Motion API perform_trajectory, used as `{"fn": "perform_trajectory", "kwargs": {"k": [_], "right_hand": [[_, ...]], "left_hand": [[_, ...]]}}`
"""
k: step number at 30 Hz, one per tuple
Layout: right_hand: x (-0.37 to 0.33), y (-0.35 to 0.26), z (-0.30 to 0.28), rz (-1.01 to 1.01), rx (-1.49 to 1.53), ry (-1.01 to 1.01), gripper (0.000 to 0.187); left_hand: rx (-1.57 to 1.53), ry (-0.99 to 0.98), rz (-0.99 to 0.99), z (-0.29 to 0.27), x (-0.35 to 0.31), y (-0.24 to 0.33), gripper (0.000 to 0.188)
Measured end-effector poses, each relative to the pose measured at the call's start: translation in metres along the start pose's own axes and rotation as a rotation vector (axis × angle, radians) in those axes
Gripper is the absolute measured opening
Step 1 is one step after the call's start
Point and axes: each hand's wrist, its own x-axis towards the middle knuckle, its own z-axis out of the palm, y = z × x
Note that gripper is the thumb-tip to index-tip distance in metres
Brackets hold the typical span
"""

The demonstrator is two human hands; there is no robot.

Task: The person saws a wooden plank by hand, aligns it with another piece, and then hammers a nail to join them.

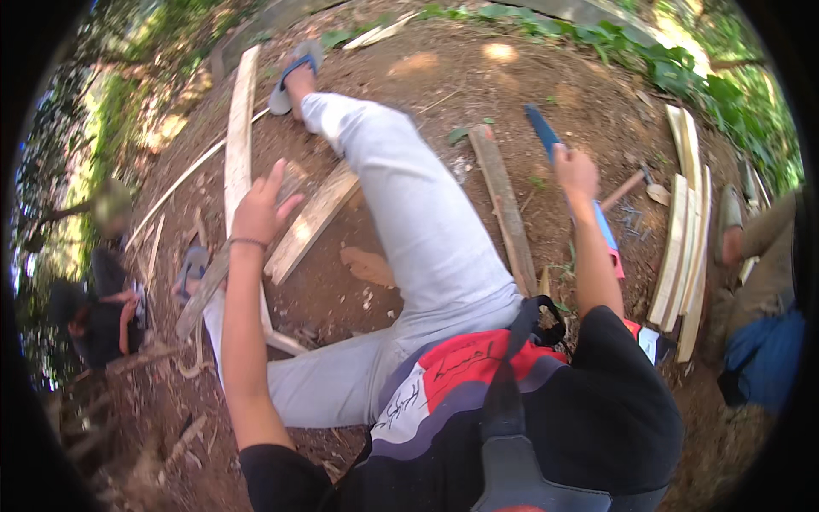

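My left hand (263, 207) hovers over or rests on a weathered grey board (203, 299), fingers stretched and thumb apart; contact cannot be made out. Beneath that board runs a long pale plank (240, 141), and a shorter pale plank (311, 224) slants beside my hand toward my leg. My right hand (577, 175) is closed at the middle of a handsaw with a blue blade (541, 128) and a red handle end. The hand covers the blade's middle. To its right lie a wooden-handled hammer (623, 189) and a scatter of nails (633, 224).
Another weathered board (503, 203) lies between my raised leg and the saw. A bundle of pale wood strips (682, 247) sits at the right, before a person in brown trousers (763, 273). At far left another person in black (98, 320) sits low. Leafy vines (631, 64) border the soil.
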Motion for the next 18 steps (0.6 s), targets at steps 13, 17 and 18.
{"fn": "perform_trajectory", "kwargs": {"k": [13, 17, 18], "right_hand": [[0.131, 0.237, 0.011, 0.376, -0.268, -0.066, 0.068], [0.127, 0.239, 0.005, 0.579, 0.081, -0.099, 0.044], [0.131, 0.243, 0.006, 0.606, 0.123, -0.085, 0.044]], "left_hand": [[-0.071, -0.050, -0.279, 0.130, -0.028, 0.024, 0.068], [0.030, -0.057, -0.266, 0.123, -0.024, 0.024, 0.070], [0.031, -0.058, -0.276, 0.124, -0.025, 0.023, 0.070]]}}
